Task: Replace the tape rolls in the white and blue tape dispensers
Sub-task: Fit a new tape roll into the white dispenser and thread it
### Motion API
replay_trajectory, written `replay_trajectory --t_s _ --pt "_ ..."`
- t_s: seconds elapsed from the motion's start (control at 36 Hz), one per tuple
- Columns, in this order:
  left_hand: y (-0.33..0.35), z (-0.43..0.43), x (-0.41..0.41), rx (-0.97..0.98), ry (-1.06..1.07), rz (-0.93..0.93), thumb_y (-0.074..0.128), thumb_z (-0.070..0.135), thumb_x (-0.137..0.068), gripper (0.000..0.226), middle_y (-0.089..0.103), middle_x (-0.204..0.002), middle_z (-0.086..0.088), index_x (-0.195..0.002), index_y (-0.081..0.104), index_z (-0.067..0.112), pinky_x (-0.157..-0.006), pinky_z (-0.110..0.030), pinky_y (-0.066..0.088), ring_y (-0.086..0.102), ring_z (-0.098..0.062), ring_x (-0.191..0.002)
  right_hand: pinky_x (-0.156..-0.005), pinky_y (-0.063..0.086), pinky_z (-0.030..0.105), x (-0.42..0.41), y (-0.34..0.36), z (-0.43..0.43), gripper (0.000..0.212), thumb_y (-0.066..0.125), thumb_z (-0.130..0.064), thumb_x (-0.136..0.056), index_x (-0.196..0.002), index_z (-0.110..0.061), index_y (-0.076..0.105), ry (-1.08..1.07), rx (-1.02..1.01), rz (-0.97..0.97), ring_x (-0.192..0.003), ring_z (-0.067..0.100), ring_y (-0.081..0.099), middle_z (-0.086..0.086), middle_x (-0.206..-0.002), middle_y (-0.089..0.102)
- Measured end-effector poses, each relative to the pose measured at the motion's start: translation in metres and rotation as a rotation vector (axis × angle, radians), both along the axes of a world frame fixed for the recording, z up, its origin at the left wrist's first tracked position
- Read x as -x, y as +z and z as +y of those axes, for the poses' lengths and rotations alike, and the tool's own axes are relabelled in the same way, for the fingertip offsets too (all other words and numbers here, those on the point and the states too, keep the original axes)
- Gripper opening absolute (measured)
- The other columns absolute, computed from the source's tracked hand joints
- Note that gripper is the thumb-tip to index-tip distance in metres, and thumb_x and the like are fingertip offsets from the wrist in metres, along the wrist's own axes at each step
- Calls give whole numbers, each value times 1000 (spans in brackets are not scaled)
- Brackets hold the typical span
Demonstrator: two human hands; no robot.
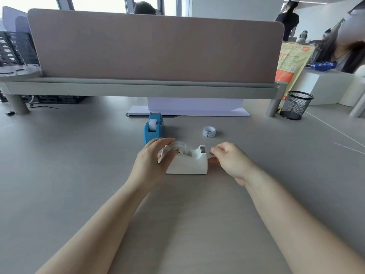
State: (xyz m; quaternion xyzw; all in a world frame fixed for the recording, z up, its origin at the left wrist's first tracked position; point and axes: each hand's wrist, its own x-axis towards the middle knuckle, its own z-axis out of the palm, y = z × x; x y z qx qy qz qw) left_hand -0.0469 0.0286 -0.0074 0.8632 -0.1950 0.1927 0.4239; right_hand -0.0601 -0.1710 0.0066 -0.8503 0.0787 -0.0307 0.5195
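The white tape dispenser stands on the grey desk in front of me, cutter end to the right. A clear tape roll sits in its cradle. My left hand cups the roll and the dispenser's left end. My right hand pinches the tape's free end just past the cutter. Behind, the blue tape dispenser stands upright with a white roll in it. A loose tape roll lies on the desk to its right.
A pink divider panel on a grey shelf runs across the back. A black mesh pen cup stands at the right, a yellow-orange bag behind it. A white stand lies under the shelf. People are in the background.
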Motion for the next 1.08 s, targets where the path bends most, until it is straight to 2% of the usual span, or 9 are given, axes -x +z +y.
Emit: replay_trajectory --t_s 0.17,0.22,0.36,0.64,0.75,0.83,0.89,0.94,1.08 --pt "-2 0 -1 -5 16 4 59 29 -88 30 54 -106 17 -117 62 21 -75 6 31 49 -1 -97 -53 26 28 2 -2 0 35 39 -22 -95 -103 8 55 -16 194 -15 -76 16 40 10 -85 55" --pt "-2 0 -1 -4 17 2 60 29 -88 30 54 -106 17 -117 62 21 -75 6 30 49 -1 -97 -55 24 30 2 -2 3 35 40 -20 -94 -95 12 52 -1 187 -25 -76 17 36 9 -81 47" --pt "-2 0 -2 -4 11 10 59 31 -88 30 54 -107 19 -117 61 23 -75 4 31 48 0 -98 -64 23 30 3 -2 9 15 41 -20 -92 -78 -15 42 30 161 -34 -72 19 30 7 -77 38" --pt "-2 -1 -1 38 19 49 60 31 -87 32 55 -108 17 -119 60 24 -72 4 33 50 -2 -100 -51 21 30 7 -5 6 21 48 -22 -92 -74 -12 46 -4 226 -21 -66 17 32 7 -70 40" --pt "-3 0 -2 67 15 80 61 32 -87 35 57 -111 15 -120 59 24 -72 7 33 51 -3 -99 -56 31 27 3 -9 5 30 53 -22 -90 -85 7 57 -64 195 -67 -69 18 39 6 -74 49" --pt "-5 3 -3 119 -9 132 65 36 -83 43 57 -118 12 -123 56 26 -79 5 35 53 -1 -106 -51 35 9 3 -8 2 23 54 -23 -91 -89 -2 63 -105 234 -82 -72 18 47 2 -78 58" --pt "-5 10 -4 175 -63 206 71 36 -77 53 54 -124 10 -126 52 27 -93 -10 42 52 -2 -114 -60 36 0 3 -6 -2 14 52 -18 -91 -93 -13 64 -106 171 -98 -82 18 58 -2 -88 63" --pt "-4 18 -4 200 -95 294 76 32 -72 62 53 -128 8 -128 49 26 -98 -28 47 52 -5 -116 -81 45 17 4 -4 -8 23 47 -9 -90 -101 -22 62 -49 85 -115 -95 15 64 -8 -101 64" --pt "-2 28 -5 104 -41 343 78 25 -72 62 56 -125 3 -127 52 21 -82 -22 47 55 -8 -111 -95 46 29 10 3 -16 48 56 0 -82 -124 -24 51 172 -55 -98 -107 6 59 -9 -125 57"
